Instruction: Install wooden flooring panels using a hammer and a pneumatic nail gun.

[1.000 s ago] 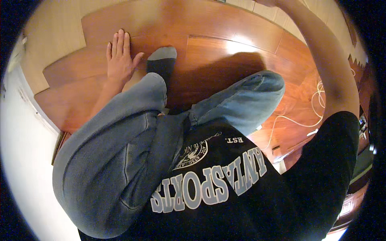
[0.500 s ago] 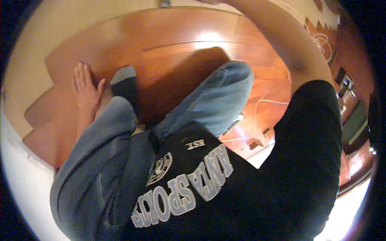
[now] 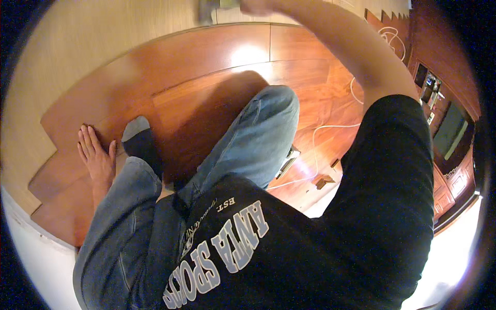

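The right hand (image 3: 257, 6), at 12 o'clock, grips a blurred, grey-headed, hammer-like tool (image 3: 207, 11) pointing toward 9; the left hand (image 3: 99, 163), at 9, lies spread on reddish-brown wooden floorboards (image 3: 201, 46).

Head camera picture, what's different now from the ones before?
The view has swung, so the left hand and grey-toed sock show lower and further left. At the top edge, more of the right hand and a grey thing beside it shows; whether the hand grips it, I can't tell. The left hand stays flat on the red-brown boards beside the sock.
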